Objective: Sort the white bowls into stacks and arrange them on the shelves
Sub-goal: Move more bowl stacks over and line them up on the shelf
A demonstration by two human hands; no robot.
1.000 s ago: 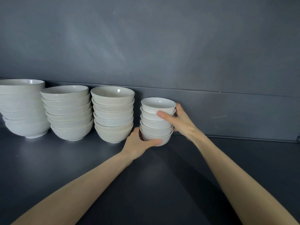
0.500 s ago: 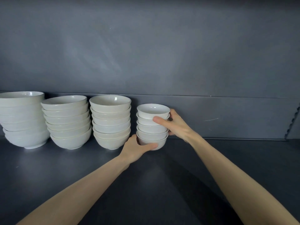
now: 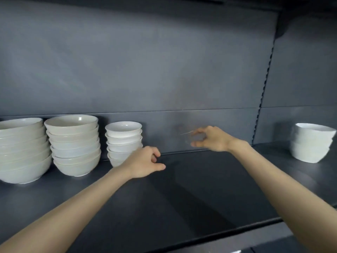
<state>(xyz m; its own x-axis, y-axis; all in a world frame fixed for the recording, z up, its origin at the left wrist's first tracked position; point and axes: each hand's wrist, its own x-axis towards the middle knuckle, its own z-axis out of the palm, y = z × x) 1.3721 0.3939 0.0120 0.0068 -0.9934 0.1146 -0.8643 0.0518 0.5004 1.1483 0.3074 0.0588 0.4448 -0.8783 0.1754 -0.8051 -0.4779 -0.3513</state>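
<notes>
Head camera: a dark grey shelf (image 3: 200,189) with a dark grey back panel (image 3: 145,70) behind it. Three stacks of white bowls stand in a row at the left, close to the back panel. The stack of large bowls (image 3: 21,152) is furthest left and partly cut off by the edge of the picture. Just beside it is the stack of medium bowls (image 3: 74,143), then the stack of small bowls (image 3: 123,137), the narrowest of the three. Well apart, at the far right past a slotted upright post (image 3: 264,88), stands a fourth stack of bowls (image 3: 311,143), which is blurred.

Two bare forearms reach in from the bottom. The left hand (image 3: 145,162) hovers low over the shelf, fingers loosely curled and holding nothing. It overlaps the lower right of the small bowls; contact cannot be told. The right hand (image 3: 212,138) is raised near the back panel, between the small bowls and the post. Its thumb and fingers are curved with a gap between them, and it holds nothing.
</notes>
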